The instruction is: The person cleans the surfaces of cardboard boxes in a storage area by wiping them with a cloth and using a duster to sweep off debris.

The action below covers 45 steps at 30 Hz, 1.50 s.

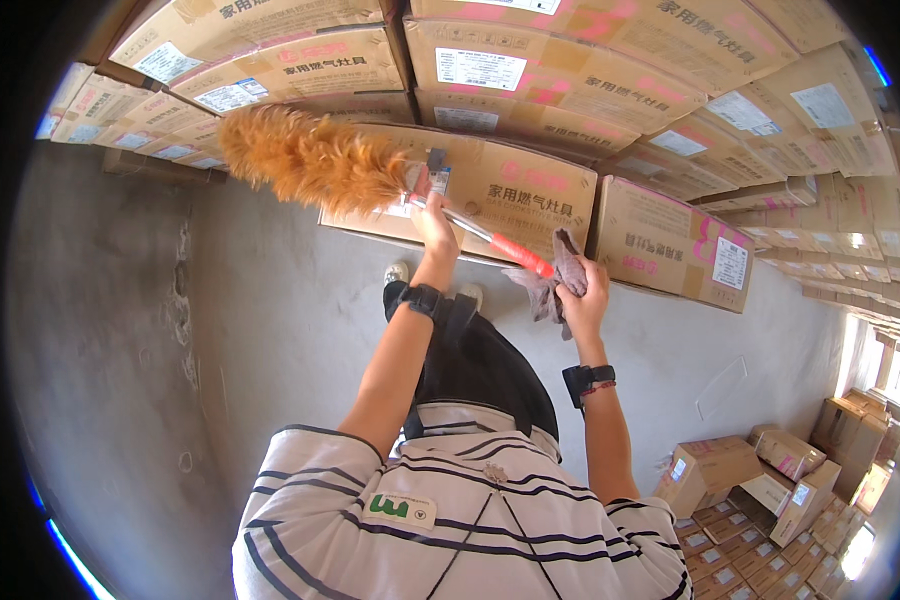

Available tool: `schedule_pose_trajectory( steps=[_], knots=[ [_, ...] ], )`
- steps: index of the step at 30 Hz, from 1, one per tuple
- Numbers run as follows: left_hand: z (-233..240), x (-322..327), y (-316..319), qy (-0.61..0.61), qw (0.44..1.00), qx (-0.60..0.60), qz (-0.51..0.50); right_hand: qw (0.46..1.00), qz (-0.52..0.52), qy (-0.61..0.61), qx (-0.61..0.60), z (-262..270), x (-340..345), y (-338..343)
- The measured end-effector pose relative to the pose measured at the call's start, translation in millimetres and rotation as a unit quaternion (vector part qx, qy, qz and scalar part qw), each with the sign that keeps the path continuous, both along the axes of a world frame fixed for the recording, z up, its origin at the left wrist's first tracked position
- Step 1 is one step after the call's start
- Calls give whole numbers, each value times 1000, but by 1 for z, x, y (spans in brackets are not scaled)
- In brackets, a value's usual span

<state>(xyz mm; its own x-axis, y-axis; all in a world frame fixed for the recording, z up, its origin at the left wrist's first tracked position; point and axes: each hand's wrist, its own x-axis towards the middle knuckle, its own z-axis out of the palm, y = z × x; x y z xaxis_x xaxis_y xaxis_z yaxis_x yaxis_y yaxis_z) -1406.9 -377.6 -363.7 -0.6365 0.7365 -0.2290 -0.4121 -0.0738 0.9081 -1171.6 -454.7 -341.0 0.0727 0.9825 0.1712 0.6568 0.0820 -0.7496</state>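
A feather duster [311, 161] with fluffy orange-brown plumes, a metal rod and a red grip lies slantwise across the view, its plumes up and left. My left hand [433, 221] is closed around the rod just below the plumes, over a cardboard box [465, 176]. My right hand [586, 296] grips a crumpled greyish-purple cloth [568, 262] beside the end of the red grip. Part of the cloth hangs below that end. Whether my right fingers also touch the grip cannot be told.
Stacked cardboard boxes [555, 75] bearing writing and labels rise in front of me. Another box [667, 247] stands at the right of the low one. A grey wall [105, 315] is on my left. More boxes [712, 472] lie behind at the lower right, on the concrete floor's far side.
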Motion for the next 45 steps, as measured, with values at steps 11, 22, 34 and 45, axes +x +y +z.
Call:
schedule_pose_trajectory(
  steps=[11,22,34,45],
  knots=[
    [-20,21,47,83,995,-25,-41,994,-31,-96,45,-11,-14,-2],
    [-14,127,5,91,989,13,-119,995,-40,-77,50,-16,-12,-6],
    [9,10,-36,39,988,31,-144,967,-148,203,-35,-10,-9,-4],
    [-40,-158,-83,-37,985,-98,137,968,-96,233,-6,57,-136,65]
  ],
)
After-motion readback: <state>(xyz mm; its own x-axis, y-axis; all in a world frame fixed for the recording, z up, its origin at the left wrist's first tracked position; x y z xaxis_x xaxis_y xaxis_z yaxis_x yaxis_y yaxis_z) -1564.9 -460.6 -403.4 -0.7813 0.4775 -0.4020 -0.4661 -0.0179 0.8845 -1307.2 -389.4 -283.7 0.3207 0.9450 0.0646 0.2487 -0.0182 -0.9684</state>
